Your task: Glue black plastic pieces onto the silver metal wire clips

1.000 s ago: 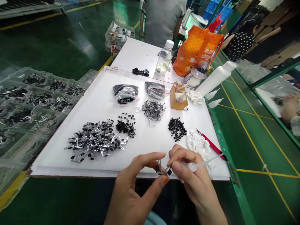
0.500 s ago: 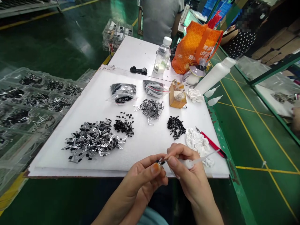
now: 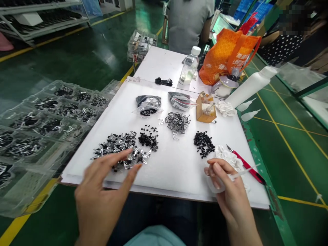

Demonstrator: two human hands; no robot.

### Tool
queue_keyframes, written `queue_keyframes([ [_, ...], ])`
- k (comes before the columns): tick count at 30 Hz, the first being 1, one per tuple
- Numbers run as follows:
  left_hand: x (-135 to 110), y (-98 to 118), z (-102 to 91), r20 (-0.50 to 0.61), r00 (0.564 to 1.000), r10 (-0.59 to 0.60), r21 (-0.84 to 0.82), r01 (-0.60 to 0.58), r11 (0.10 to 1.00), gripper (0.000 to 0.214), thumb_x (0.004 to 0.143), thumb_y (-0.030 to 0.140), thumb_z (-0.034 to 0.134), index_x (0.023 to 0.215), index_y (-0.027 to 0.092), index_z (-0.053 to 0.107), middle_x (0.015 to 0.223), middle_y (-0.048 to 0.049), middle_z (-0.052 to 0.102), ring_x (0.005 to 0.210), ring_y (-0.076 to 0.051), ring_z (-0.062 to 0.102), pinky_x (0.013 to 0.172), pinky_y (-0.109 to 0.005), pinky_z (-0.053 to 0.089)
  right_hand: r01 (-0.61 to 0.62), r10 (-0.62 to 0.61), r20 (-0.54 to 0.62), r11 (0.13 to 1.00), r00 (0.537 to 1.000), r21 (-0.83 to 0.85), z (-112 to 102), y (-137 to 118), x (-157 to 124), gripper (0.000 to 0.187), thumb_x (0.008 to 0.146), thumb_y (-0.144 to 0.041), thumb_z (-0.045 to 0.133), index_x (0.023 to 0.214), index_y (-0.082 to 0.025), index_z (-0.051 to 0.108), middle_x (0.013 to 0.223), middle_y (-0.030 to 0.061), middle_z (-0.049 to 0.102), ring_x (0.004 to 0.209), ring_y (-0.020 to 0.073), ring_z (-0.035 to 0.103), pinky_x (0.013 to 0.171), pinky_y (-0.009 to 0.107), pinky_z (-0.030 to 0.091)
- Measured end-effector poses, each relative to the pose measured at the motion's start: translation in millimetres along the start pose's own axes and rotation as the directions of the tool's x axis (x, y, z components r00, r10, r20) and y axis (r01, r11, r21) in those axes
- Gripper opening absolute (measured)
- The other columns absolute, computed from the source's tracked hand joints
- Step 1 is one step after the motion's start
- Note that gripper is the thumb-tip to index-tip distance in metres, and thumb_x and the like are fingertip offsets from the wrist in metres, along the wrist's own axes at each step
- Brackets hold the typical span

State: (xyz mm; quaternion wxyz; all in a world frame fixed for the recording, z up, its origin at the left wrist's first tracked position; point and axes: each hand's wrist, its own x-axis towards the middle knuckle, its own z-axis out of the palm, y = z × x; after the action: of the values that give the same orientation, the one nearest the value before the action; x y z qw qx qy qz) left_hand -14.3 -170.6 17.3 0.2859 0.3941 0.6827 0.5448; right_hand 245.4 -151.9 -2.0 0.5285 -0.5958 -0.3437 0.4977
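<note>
My left hand (image 3: 105,181) hovers with fingers apart just over a heap of small metal-and-black parts (image 3: 115,147), holding nothing I can see. My right hand (image 3: 227,181) grips a white plastic dropper (image 3: 215,184) with a thin nozzle pointing right. That hand is next to a crumpled white cloth (image 3: 228,159) and a red-handled craft knife (image 3: 247,167). Both lie near the right edge of a white foam board (image 3: 174,181). Small black pieces (image 3: 148,140), black pieces (image 3: 203,144), bent wire clips (image 3: 177,123) and zip bags (image 3: 148,105) also lie on the board.
A small cardboard box (image 3: 206,111) holds small bottles. Behind it stand a water bottle (image 3: 189,65), an orange bag (image 3: 228,56) and a white squeeze bottle (image 3: 251,87). Clear plastic trays of parts (image 3: 46,126) lie left of the board. A person in a grey shirt (image 3: 189,24) sits beyond.
My hands have parted: the left moved left over the heap, with no small part between its fingers now. The right moved slightly right, keeping the dropper. The view shifted slightly.
</note>
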Motion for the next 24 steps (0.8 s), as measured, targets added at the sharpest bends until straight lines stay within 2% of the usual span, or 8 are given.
queue_keyframes([
  [2, 16.9, -14.1, -13.6, -0.078, 0.957, 0.279, 0.278, -0.248, 0.928, 0.023, 0.086, 0.035, 0.079, 0.108, 0.041, 0.082, 0.118, 0.0081, 0.068, 0.137, -0.032, 0.053, 0.125, -0.043, 0.027, -0.001, 0.001, -0.033, 1.000, 0.999, 0.019, -8.3, 2.8, 1.8, 0.026, 0.081, -0.046, 0.085, 0.092, -0.024, 0.079, 0.059, -0.0063, 0.051, 0.051, 0.0095, 0.040, 0.059, 0.028, 0.046],
  [4, 29.8, -27.1, -21.4, -0.042, 0.925, 0.378, 0.371, -0.337, 0.865, 0.019, 0.094, 0.039, 0.068, 0.108, 0.040, 0.081, 0.129, 0.0102, 0.064, 0.142, -0.032, 0.050, 0.127, -0.046, 0.023, 0.002, -0.001, -0.057, 1.000, 0.998, 0.019, -13.5, 5.6, 2.4, 0.024, 0.082, -0.045, 0.085, 0.092, -0.024, 0.079, 0.062, -0.0062, 0.053, 0.052, 0.0089, 0.040, 0.062, 0.029, 0.047],
  [7, 36.9, -38.3, -23.3, 0.019, 0.932, 0.361, 0.440, -0.332, 0.835, 0.020, 0.093, 0.040, 0.072, 0.111, 0.038, 0.081, 0.143, 0.0017, 0.059, 0.148, -0.035, 0.046, 0.128, -0.047, 0.025, 0.017, -0.019, -0.044, 0.999, 0.999, -0.047, -12.3, 6.6, 5.4, 0.027, 0.083, -0.048, 0.083, 0.094, -0.023, 0.079, 0.063, -0.0047, 0.057, 0.052, 0.0098, 0.041, 0.059, 0.029, 0.044],
  [9, 36.2, -40.3, -21.6, 0.036, 0.939, 0.343, 0.443, -0.323, 0.837, 0.025, 0.092, 0.039, 0.075, 0.116, 0.037, 0.080, 0.146, -0.0048, 0.057, 0.149, -0.036, 0.045, 0.130, -0.047, 0.025, 0.068, -0.064, 0.025, 0.970, 0.998, -0.233, -3.8, 3.0, 11.3, 0.034, 0.086, -0.053, 0.078, 0.101, -0.022, 0.080, 0.063, -0.0026, 0.059, 0.053, 0.0128, 0.046, 0.057, 0.030, 0.042],
  [13, 33.9, -41.7, -20.4, 0.035, 0.941, 0.337, 0.429, -0.319, 0.845, 0.032, 0.092, 0.038, 0.075, 0.124, 0.036, 0.077, 0.147, -0.0093, 0.056, 0.148, -0.037, 0.045, 0.129, -0.049, 0.025, 0.304, -0.192, 0.239, 0.697, 0.952, -0.650, 30.9, -10.0, 32.9, 0.036, 0.094, -0.050, 0.066, 0.110, -0.020, 0.079, 0.085, 0.0055, 0.070, 0.074, 0.0217, 0.062, 0.068, 0.036, 0.048],
  [16, 34.0, -44.1, -22.7, 0.040, 0.940, 0.340, 0.418, -0.325, 0.848, 0.037, 0.090, 0.037, 0.077, 0.127, 0.036, 0.075, 0.146, -0.0091, 0.058, 0.146, -0.038, 0.047, 0.127, -0.051, 0.026, 0.355, -0.211, 0.286, 0.598, 0.935, -0.718, 60.4, -14.5, 51.1, 0.020, 0.092, -0.035, 0.069, 0.103, -0.021, 0.077, 0.097, 0.0075, 0.071, 0.083, 0.0239, 0.064, 0.079, 0.038, 0.046],
  [19, 33.5, -46.9, -24.7, 0.051, 0.935, 0.352, 0.428, -0.339, 0.838, 0.036, 0.091, 0.038, 0.075, 0.128, 0.036, 0.074, 0.145, -0.0092, 0.059, 0.144, -0.039, 0.048, 0.126, -0.054, 0.028, 0.355, -0.202, 0.292, 0.524, 0.935, -0.774, 79.6, -12.4, 62.8, 0.011, 0.093, -0.026, 0.066, 0.098, -0.021, 0.074, 0.099, 0.0083, 0.070, 0.085, 0.0244, 0.063, 0.073, 0.035, 0.039],
  [24, 32.4, -52.3, -22.6, 0.058, 0.916, 0.398, 0.475, -0.376, 0.796, 0.030, 0.095, 0.039, 0.069, 0.124, 0.032, 0.074, 0.141, -0.0121, 0.061, 0.141, -0.041, 0.052, 0.123, -0.061, 0.034, 0.345, -0.172, 0.299, 0.487, 0.939, -0.802, 83.9, -9.7, 67.0, 0.011, 0.093, -0.018, 0.063, 0.083, -0.022, 0.065, 0.092, 0.0061, 0.066, 0.080, 0.0224, 0.057, 0.065, 0.033, 0.025],
])
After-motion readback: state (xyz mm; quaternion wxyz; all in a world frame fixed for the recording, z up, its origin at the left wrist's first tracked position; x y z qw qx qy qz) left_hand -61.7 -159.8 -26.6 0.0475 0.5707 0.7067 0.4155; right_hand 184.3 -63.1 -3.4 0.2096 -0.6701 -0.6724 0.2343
